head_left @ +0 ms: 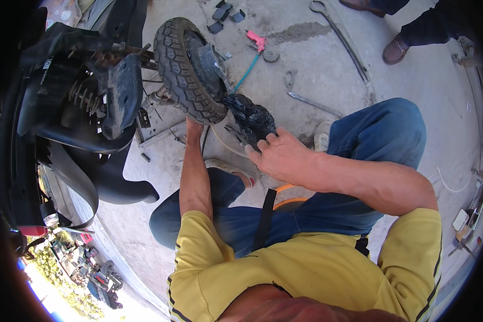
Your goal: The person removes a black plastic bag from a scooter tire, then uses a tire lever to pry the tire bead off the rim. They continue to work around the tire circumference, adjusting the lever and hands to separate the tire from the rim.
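Note:
A wheel with a chunky black tyre (180,72) stands tilted in front of me, close beside the dark two-wheeler's rear end (110,94). My left hand (194,127) reaches to the underside of the tyre. Its fingers are hidden behind the rubber. A crumpled black plastic bag (251,117) hangs from the wheel's hub side. My right hand (285,156) has its bent fingers closed on the bag's lower end.
On the concrete lie a pink air gun (256,39) with a green hose, pliers (290,79), a long metal bar (315,104), long-handled tongs (343,37) and black blocks (220,12). Another person's shoe (396,51) is at upper right. A curved black fender (121,185) lies left.

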### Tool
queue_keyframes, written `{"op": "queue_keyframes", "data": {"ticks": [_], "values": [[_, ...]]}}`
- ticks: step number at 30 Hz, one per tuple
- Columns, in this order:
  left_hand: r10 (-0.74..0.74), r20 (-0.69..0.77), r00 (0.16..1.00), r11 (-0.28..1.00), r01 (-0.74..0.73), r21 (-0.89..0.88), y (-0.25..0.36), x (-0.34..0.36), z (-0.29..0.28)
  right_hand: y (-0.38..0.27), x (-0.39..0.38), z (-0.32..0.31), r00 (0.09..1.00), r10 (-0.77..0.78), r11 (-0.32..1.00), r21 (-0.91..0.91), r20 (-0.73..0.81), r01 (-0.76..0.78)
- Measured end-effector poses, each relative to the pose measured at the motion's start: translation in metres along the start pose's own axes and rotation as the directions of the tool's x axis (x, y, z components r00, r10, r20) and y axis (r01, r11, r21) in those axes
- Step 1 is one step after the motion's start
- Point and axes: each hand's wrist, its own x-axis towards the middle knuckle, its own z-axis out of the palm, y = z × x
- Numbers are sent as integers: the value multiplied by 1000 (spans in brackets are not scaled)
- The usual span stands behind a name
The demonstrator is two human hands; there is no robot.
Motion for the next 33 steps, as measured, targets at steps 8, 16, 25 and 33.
{"op": "queue_keyframes", "data": {"ticks": [8, 16, 25, 33], "values": [[-16, -55, 998, 998, 13, -61, -18, 3, 3, 0, 0, 1, 1000, 3, 1000, -25, -1, -3], [-146, 36, 989, 545, 111, -831, -118, -1, 2, -1, 2, -6, 1000, 0, 1000, 12, 26, 0], [-168, -148, 975, 977, 144, -159, -64, -7, 7, 2, 3, -1, 996, 33, 999, 1, 81, -33], [-486, -470, 737, 873, 385, -300, 120, -3, 18, -10, 13, -14, 994, -28, 997, 76, 109, 19]]}}
